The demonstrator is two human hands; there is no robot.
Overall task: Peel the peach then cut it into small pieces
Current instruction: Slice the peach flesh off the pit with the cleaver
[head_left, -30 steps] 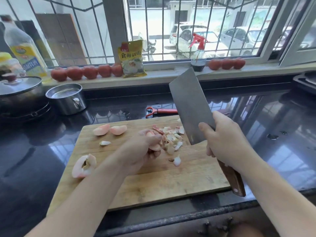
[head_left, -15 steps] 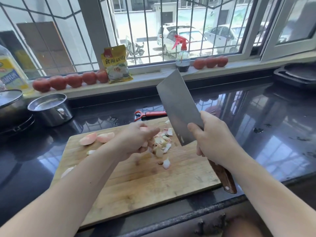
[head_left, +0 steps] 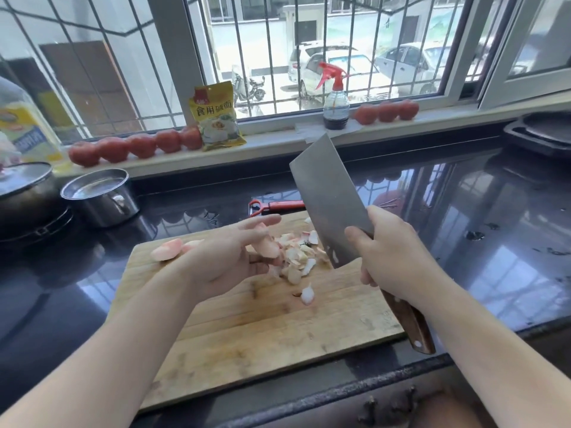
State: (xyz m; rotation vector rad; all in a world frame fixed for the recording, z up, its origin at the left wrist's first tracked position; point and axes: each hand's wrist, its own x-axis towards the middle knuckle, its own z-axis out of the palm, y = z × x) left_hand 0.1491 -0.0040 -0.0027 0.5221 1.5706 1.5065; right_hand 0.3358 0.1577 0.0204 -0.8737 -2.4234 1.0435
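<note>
Head view, looking down at a kitchen worktop: a person's right hand (head_left: 392, 251) grips the dark wooden handle of a cleaver (head_left: 332, 202), fingers wrapped tight round it, the broad blade raised and tilted up toward the window above the far side of a wooden cutting board (head_left: 278, 329). The left hand (head_left: 228, 257) hovers above the middle of the board, its fingers (head_left: 262, 222) loosely spread and only partly curled, with a pale pink peach piece (head_left: 268, 247) against them; blur makes it hard to say whether that piece is actually held or merely lies behind the fingers. Beside the hand, between it and the blade, a heap of small peach pieces (head_left: 298, 257) sits on the board, and 1 stray bit (head_left: 307, 294) lies just nearer the camera. A larger peach wedge (head_left: 163, 251) rests at the board's far left corner, partly hidden by the left wrist. The board lies on a glossy black table (head_left: 494, 257). A red-handled peeler (head_left: 278, 206) lies on the table just beyond the board, a steel pot (head_left: 100, 197) stands to the left, and a row of tomatoes (head_left: 136, 146), a yellow packet (head_left: 217, 117) and a spray bottle (head_left: 335, 100) line the windowsill.
</note>
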